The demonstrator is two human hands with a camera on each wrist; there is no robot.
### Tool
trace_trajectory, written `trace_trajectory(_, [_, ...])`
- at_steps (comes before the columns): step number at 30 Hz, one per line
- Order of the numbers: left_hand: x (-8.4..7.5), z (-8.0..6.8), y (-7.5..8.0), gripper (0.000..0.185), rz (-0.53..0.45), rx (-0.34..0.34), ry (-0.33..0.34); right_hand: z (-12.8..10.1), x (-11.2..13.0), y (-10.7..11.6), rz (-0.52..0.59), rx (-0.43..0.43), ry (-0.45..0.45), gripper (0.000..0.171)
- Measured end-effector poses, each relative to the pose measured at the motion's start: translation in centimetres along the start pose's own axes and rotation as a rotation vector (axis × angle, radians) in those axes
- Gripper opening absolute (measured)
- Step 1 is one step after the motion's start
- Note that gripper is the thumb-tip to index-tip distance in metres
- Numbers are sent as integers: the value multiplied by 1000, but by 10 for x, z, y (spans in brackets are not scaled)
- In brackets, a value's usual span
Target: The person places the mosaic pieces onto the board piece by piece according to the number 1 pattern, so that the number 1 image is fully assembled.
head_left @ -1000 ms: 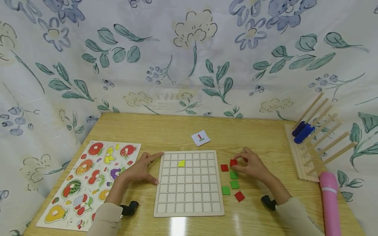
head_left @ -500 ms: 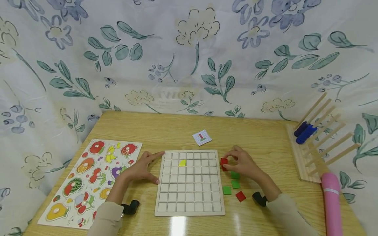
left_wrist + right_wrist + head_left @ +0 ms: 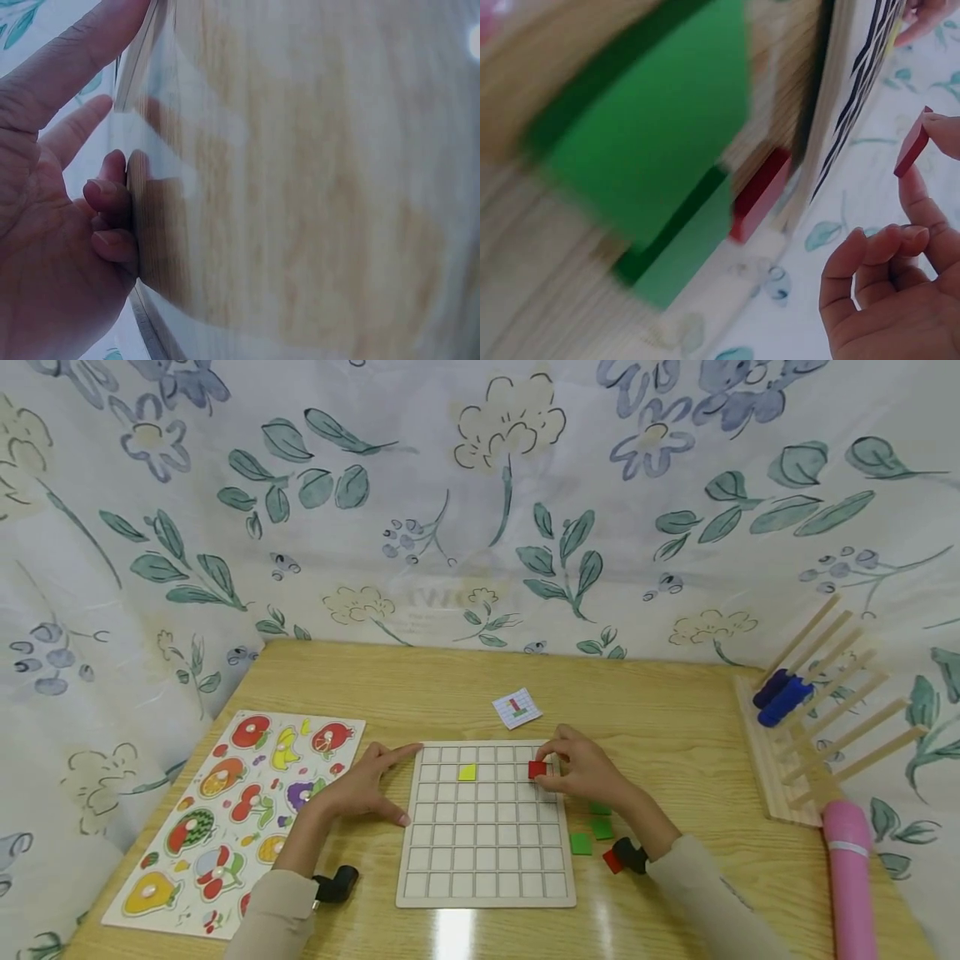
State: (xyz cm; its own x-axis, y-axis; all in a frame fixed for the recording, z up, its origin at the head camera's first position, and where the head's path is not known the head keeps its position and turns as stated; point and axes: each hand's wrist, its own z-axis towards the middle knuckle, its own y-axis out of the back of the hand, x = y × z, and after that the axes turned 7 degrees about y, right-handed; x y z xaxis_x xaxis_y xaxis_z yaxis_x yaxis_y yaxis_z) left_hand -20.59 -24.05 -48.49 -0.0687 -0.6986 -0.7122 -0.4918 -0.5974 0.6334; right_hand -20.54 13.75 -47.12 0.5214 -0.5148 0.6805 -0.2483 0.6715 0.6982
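Red tile (image 3: 537, 769) pinched by right hand (image 3: 583, 772) over the grid board (image 3: 486, 893) (left hand (image 3: 360, 787) flat, fingers relaxed, steadying its edge).

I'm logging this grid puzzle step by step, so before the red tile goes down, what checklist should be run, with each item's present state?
1. Right hand pinches the red tile: ok.
2. Tile is over the grid board, near its right columns: ok.
3. Cell beneath the tile is free: cannot tell, hidden by tile and fingers.
4. Left hand rests against the board's left edge, steadying it: ok.
5. Pattern card lies in view behind the board: ok; its detail is too small to read.
6. Yellow tile sits seated in its cell: ok.
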Motion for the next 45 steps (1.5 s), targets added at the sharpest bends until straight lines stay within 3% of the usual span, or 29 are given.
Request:
trace_trajectory(10, [1, 1, -1, 112, -11, 0, -4, 18, 10, -16, -16, 63, 11, 16])
trace_trajectory(25, [-1, 1, -1, 112, -3, -12, 7, 43, 26, -30, -180, 137, 67, 20])
trace_trajectory(34, [-1, 1, -1, 112, -7, -12, 8, 54, 26, -35, -204, 193, 58, 25])
trace_trajectory(45, [-3, 1, -1, 112, -4, -11, 15, 54, 23, -41, -290, 170, 99, 25])
